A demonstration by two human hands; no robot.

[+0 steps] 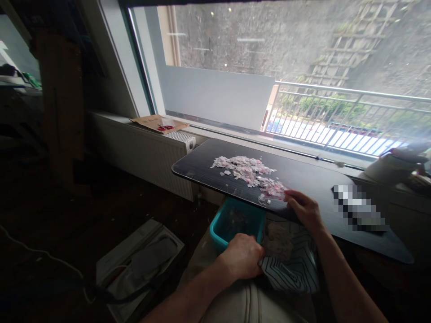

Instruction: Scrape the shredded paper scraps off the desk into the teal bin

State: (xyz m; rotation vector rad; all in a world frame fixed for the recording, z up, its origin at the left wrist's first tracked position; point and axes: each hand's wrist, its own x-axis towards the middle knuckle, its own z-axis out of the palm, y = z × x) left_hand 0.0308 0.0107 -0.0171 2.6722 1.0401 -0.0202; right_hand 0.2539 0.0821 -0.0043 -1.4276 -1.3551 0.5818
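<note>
We saw a heap of pale pink and white scraps (249,172) lying on the dark worktop (313,179), trailing toward its near edge. The right hand (304,211) rested there, fingers loosely curled and touching the nearest scraps. Below the edge, the left hand (241,256) pinched a striped cloth (289,262) holding more scraps, just beside a teal tub (222,229).
</note>
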